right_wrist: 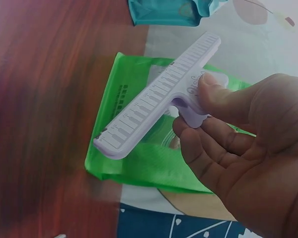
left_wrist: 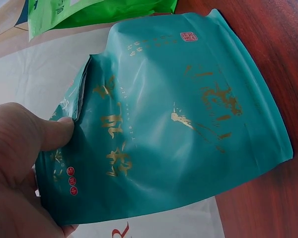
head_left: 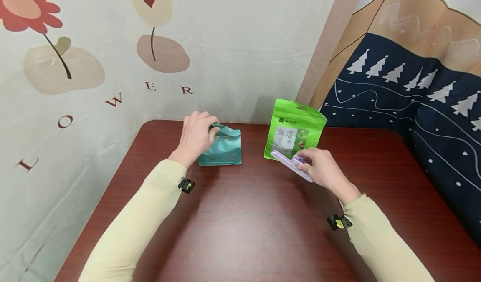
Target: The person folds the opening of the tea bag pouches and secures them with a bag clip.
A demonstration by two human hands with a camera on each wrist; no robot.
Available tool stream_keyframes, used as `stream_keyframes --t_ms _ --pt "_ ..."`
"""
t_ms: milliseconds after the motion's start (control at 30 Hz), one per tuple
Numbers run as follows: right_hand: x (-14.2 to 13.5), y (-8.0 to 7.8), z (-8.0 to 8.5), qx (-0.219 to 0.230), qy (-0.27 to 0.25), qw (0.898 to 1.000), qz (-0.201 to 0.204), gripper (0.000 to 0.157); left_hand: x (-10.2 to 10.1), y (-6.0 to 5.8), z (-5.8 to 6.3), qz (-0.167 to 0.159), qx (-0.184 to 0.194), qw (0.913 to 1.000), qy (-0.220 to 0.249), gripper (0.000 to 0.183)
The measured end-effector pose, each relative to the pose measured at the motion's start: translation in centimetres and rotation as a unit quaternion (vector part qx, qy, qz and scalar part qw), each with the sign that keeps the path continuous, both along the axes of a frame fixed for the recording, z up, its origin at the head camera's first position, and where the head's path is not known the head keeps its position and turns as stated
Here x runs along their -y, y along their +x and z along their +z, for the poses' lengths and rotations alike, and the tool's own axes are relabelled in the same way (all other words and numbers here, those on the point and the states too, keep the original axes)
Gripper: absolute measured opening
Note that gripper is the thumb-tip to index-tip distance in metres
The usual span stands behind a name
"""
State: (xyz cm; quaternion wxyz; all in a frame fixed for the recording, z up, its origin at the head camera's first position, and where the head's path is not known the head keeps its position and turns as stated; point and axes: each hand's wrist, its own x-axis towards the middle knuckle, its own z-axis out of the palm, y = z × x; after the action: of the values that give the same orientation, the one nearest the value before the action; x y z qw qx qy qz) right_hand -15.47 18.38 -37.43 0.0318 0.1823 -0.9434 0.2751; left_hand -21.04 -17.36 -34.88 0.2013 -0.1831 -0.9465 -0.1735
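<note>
A teal foil pouch [head_left: 221,150] with gold lettering stands near the back of the table, its top folded over. My left hand [head_left: 198,134] pinches that folded top, thumb in front in the left wrist view, where the pouch [left_wrist: 154,119] fills most of the frame. In my right hand [head_left: 324,168] is a lilac bag clip [right_wrist: 159,96] with a piano-key pattern, its handles pinched between thumb and fingers. Behind the clip stands a green pouch [head_left: 297,121] with a hang hole and a pale label; the clip overlaps its lower part in the head view.
The dark red wooden table [head_left: 240,227] reaches back to a pale printed curtain [head_left: 240,48] with flowers and letters. On the right hangs a navy cloth [head_left: 394,94] with white trees. Both wrists carry small black cameras.
</note>
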Motion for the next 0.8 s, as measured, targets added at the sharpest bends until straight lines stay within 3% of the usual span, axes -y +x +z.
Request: stream_keyframes --t_ms 800 --pt "3.7 -2.9 1.9 0.008 0.015 1.0 0.005 0.025 0.1 -0.5 0.3 -0.009 0.017 0.9998 -0.01 0.011"
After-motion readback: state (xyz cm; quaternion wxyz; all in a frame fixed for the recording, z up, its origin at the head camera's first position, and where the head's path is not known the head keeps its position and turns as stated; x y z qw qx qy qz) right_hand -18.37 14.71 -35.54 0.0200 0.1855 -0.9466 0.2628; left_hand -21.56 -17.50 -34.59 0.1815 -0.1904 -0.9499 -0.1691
